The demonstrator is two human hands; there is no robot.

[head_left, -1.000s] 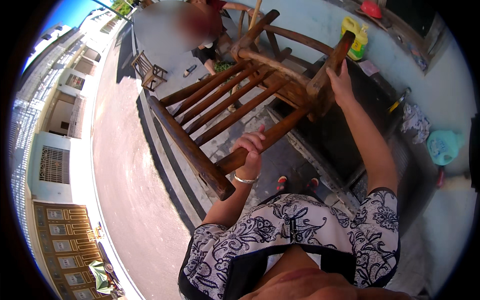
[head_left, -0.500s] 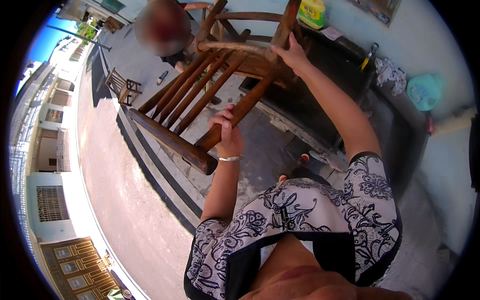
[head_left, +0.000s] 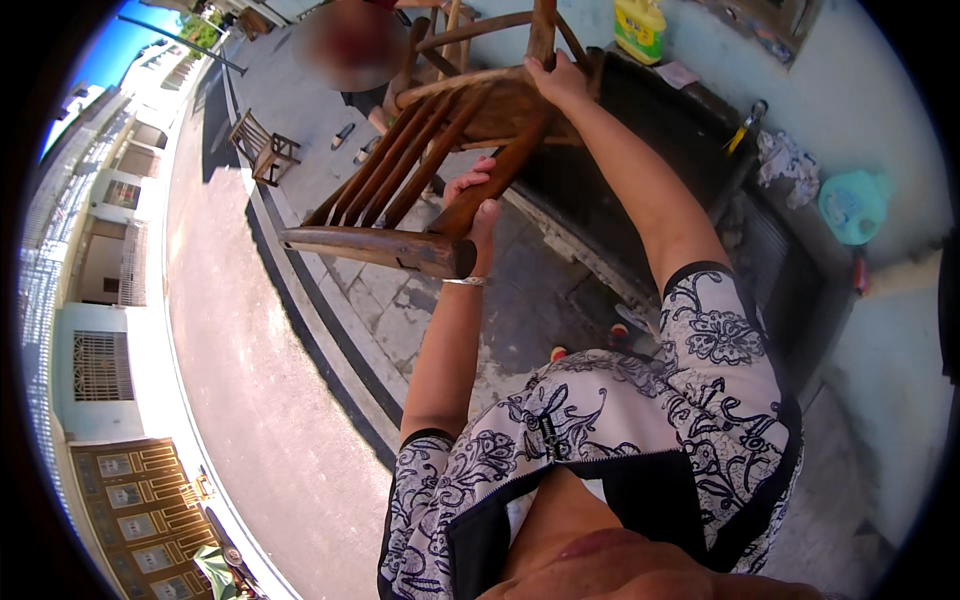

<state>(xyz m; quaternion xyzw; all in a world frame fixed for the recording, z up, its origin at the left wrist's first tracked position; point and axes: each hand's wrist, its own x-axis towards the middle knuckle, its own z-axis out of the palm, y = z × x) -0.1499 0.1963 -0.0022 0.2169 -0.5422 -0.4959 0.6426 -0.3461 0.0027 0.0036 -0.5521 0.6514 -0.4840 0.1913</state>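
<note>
A brown wooden chair (head_left: 375, 249) with a slatted back hangs tilted in front of me, its thick top rail toward me and its legs pointing away. My left hand (head_left: 473, 198) is wrapped round the near back post, just beyond the top rail. Further along, my right hand (head_left: 560, 84) grips the chair where the seat meets a leg. Part of the right fingers is hidden behind the wood. The seat shows beyond the slats.
A black stone sink or trough (head_left: 650, 130) runs along the wall at right, with a yellow-green bottle (head_left: 640, 30), a yellow-handled tool (head_left: 742, 132), a crumpled cloth (head_left: 790, 165) and a teal jug (head_left: 855, 207). Another person (head_left: 375, 100) stands beyond the chair. A small chair (head_left: 262, 148) stands at left.
The chair has tilted, its top rail now lying more level and higher, its near end further right. My left hand has moved up with it; my right hand has shifted left.
</note>
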